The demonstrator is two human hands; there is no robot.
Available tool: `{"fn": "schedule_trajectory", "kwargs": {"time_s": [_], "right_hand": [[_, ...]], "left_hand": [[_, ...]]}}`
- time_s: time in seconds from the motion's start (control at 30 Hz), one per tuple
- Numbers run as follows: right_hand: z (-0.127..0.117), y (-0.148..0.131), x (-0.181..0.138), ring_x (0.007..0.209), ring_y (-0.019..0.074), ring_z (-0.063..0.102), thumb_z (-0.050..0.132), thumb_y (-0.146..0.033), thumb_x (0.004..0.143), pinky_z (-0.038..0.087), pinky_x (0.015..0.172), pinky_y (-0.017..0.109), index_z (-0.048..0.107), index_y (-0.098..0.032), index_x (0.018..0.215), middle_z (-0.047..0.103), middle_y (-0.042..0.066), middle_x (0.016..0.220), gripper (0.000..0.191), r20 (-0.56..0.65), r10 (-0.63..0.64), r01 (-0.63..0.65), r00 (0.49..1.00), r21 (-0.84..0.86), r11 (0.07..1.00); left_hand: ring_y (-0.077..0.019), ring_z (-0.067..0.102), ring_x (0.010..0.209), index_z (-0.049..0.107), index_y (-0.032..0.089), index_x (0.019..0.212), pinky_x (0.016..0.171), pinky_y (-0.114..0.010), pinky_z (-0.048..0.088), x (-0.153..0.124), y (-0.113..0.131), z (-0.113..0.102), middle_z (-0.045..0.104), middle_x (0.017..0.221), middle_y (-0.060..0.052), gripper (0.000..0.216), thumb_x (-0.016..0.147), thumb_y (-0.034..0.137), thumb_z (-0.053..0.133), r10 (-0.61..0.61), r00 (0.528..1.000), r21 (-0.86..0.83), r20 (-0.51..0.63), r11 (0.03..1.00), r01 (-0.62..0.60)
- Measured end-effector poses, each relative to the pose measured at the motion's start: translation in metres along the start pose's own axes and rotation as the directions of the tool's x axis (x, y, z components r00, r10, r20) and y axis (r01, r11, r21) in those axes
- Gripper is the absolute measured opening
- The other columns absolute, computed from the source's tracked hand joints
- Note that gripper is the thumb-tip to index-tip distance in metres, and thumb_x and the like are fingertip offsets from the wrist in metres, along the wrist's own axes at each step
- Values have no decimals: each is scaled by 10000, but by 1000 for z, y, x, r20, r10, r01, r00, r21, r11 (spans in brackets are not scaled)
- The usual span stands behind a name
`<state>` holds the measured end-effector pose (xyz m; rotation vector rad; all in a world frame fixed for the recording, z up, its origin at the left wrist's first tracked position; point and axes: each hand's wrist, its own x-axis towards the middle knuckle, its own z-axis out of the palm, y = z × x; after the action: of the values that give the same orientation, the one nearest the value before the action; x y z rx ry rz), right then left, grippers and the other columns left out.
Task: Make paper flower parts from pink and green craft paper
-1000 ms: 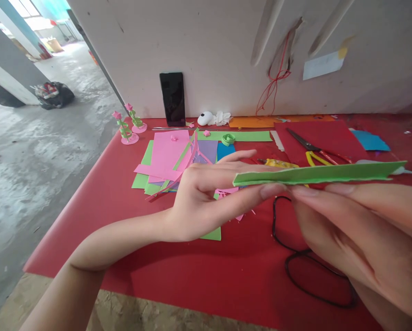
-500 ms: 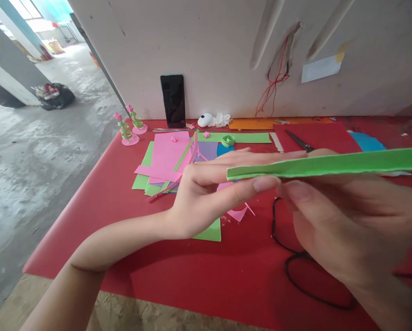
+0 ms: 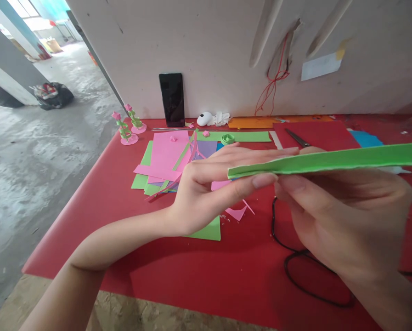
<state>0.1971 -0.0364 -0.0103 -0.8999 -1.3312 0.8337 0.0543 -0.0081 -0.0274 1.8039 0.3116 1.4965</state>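
A long green paper strip [image 3: 333,158] runs from the middle of the view to the right edge, held up above the table. My left hand [image 3: 209,188] pinches its left end between thumb and fingers, the other fingers stretched out behind it. Close beside, my right hand [image 3: 343,216] grips the strip with its thumb below the lower edge; its fingertips are mostly hidden behind the paper. Both thumb tips nearly meet. Behind my left hand lies a pile of coloured sheets, with a pink sheet [image 3: 169,149] on top, and a coiled green strip [image 3: 228,139].
Two small paper flowers [image 3: 126,133] stand at the table's left corner. A phone [image 3: 172,100] leans on the wall. Scissors [image 3: 297,137] lie on a dark red sheet [image 3: 321,132]. A black cord [image 3: 288,271] loops across the red table [image 3: 192,276] under my right hand.
The view has shifted slightly. The strip's right part has risen a little and my right hand has turned slightly, moving a little left. Both hands keep hold of the strip.
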Motion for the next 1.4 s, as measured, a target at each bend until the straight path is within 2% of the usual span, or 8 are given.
{"fn": "schedule_trajectory", "kwargs": {"time_s": [0.33, 0.53, 0.67, 0.8, 0.93, 1.07, 1.27, 1.4], "right_hand": [[-2, -3, -2, 535, 81, 627, 767, -366, 696, 538, 465, 170, 735, -441, 769, 687, -110, 632, 110, 8, 29, -29, 1000, 0, 1000], [-3, -1, -1, 579, 88, 655, 736, -295, 742, 560, 497, 171, 732, -447, 807, 708, -103, 686, 166, 54, 41, -42, 998, 27, 999], [-2, -1, 2, 527, 73, 598, 708, -218, 742, 513, 441, 175, 727, -472, 813, 677, -103, 637, 264, 83, 79, -84, 993, 57, 995], [-1, -5, 4, 608, 83, 633, 679, -165, 702, 545, 507, 178, 736, -419, 715, 665, -96, 647, 261, 93, 140, -150, 986, 108, 983], [2, -7, 5, 587, 66, 576, 668, -124, 664, 502, 484, 169, 702, -350, 585, 595, -74, 606, 241, 99, 165, -177, 981, 130, 976], [3, -5, 7, 550, 65, 498, 670, -128, 659, 430, 448, 192, 703, -365, 593, 537, -62, 578, 247, 124, 197, -216, 973, 167, 962], [0, -2, 6, 451, 58, 354, 656, -156, 690, 278, 376, 225, 681, -338, 580, 439, -55, 521, 215, 118, 208, -223, 971, 137, 965], [-1, 4, 4, 493, 81, 423, 712, -253, 706, 336, 407, 243, 636, -286, 593, 437, -44, 541, 140, 94, 177, -183, 980, 69, 981]], "left_hand": [[-180, 665, 1115, 682, 338, 1020, 977, -410, 594, 1, -2, -3, 694, 1167, 78, 224, 930, 218, 515, 35, 999, 85, 37, 996, -38], [-213, 708, 1005, 666, 273, 1089, 837, -414, 603, 8, -4, -8, 746, 1040, 2, 257, 910, 157, 523, 226, 967, 197, 117, 949, -245], [-170, 704, 1009, 653, 318, 1089, 834, -370, 595, 9, -6, -11, 731, 1089, 32, 263, 922, 174, 510, 267, 952, 289, 152, 909, -301], [-164, 709, 958, 638, 269, 1161, 851, -347, 576, 9, -6, -14, 740, 1070, -8, 298, 903, 161, 535, 310, 934, 316, 177, 881, -352], [-176, 698, 950, 653, 253, 1151, 944, -382, 539, 8, -9, -16, 741, 1063, -35, 293, 888, 169, 554, 322, 928, 357, 189, 857, -370], [-169, 693, 953, 665, 259, 1129, 978, -376, 528, 7, -11, -17, 745, 1046, -31, 283, 879, 173, 566, 332, 924, 378, 190, 844, -381], [-154, 705, 927, 649, 235, 1157, 841, -323, 579, 8, -13, -15, 752, 1022, -24, 303, 887, 141, 552, 324, 932, 314, 165, 878, -361], [-162, 714, 916, 655, 266, 1157, 837, -355, 589, 7, -12, -15, 751, 1028, 4, 311, 892, 144, 547, 264, 955, 274, 136, 916, -292]]}}
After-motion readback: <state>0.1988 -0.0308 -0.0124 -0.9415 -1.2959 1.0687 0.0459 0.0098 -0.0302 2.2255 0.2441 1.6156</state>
